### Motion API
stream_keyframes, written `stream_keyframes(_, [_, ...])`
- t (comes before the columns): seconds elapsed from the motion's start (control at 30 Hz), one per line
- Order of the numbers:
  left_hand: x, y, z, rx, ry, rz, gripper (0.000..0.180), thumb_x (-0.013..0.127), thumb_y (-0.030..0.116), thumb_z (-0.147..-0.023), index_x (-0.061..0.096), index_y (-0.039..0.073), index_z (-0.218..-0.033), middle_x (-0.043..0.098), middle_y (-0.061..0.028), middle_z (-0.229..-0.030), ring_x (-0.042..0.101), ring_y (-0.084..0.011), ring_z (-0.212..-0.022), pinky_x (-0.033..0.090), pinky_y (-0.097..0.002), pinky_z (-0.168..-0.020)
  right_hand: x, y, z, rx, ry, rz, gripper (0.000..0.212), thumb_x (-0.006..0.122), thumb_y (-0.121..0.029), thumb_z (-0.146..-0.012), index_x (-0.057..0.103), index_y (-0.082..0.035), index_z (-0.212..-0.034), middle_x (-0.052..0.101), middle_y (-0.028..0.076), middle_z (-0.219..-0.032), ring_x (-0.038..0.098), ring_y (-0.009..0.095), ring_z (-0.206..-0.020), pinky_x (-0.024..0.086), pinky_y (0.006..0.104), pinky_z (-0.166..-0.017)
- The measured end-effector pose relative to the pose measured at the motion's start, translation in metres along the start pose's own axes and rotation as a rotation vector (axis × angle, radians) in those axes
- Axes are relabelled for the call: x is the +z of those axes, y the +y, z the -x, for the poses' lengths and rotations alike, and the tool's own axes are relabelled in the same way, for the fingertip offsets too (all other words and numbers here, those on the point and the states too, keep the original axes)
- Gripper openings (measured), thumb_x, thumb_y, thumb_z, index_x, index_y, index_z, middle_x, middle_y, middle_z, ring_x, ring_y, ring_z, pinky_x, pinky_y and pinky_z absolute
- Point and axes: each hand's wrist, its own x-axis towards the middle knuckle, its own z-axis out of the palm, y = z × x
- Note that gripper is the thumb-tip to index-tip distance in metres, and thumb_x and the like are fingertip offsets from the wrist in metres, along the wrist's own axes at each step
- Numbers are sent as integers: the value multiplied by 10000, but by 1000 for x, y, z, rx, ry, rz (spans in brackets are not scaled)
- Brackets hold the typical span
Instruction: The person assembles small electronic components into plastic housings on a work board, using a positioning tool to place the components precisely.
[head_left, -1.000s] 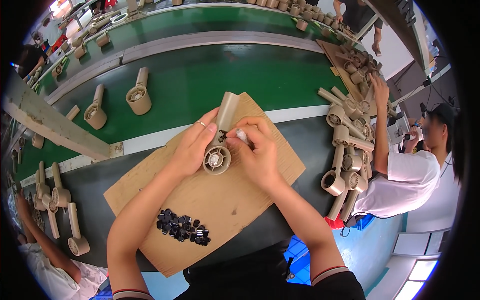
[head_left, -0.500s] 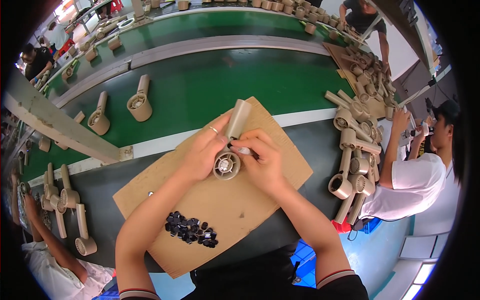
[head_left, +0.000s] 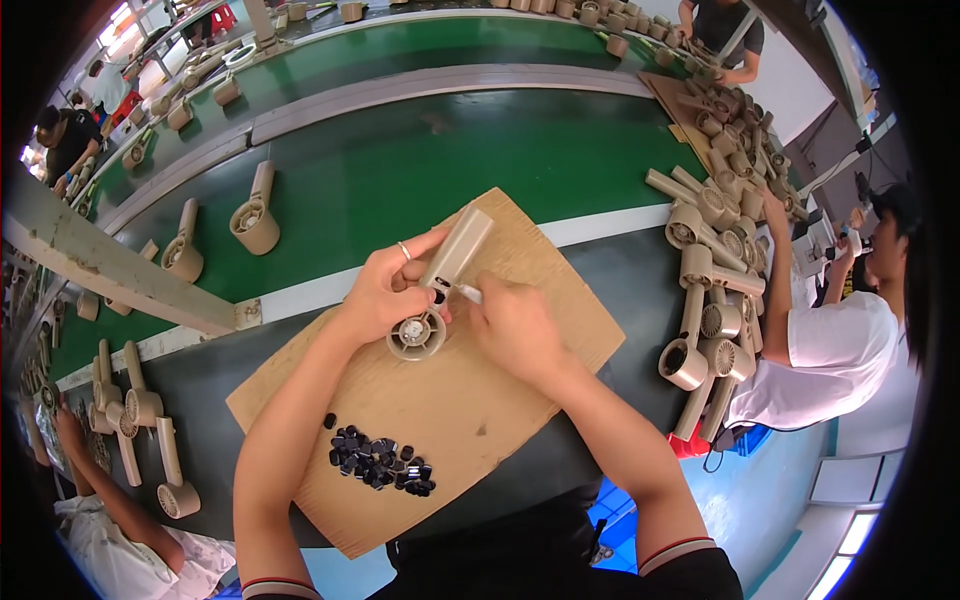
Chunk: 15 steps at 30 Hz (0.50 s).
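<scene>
My left hand (head_left: 385, 295) is closed round a beige handheld fan housing (head_left: 462, 245), its handle pointing away and up to the right. The round fan head (head_left: 416, 335) with its spoked opening faces me at the near end. My left thumb presses by a small black piece (head_left: 438, 296) at the neck of the handle. Just right of the neck, my right hand (head_left: 515, 325) is closed, pinching a small whitish thing (head_left: 468, 292) whose kind I cannot make out. A pile of small black caps (head_left: 380, 460) lies on the cardboard sheet (head_left: 530, 400) below.
A single black cap (head_left: 330, 421) lies apart from the pile. Stacked fan housings (head_left: 715, 265) crowd the right side, and several more (head_left: 140, 400) lie at left. Beyond runs a green conveyor belt (head_left: 400, 160) carrying housings. A metal post (head_left: 130, 255) rises at left. Co-workers sit on both sides.
The fan housing and my left hand have shifted left. My right hand has drawn slightly away from the neck with the whitish thing. Housings on the belt have moved left.
</scene>
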Motion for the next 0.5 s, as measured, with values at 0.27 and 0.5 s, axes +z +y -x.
stream_keyframes(0.27, [3,4,1,-28,4,-31,728,502,-43,-741,383,-26,-1458,679,-138,-897,677,-158,-747,527,-288,-678,0,-6,2,-81,-68,121,111,578,-37,-812,507,16,-879,655,226,-800,648,426,-707,511,505,-623])
stream_keyframes(0.5, [2,14,-2,-87,1,-29,678,521,-34,-740,455,-32,-1414,680,-119,-838,663,-143,-692,516,-270,-656,-8,-19,-1,-53,-197,307,132,569,-65,-844,537,39,-919,673,240,-824,688,390,-732,550,468,-620])
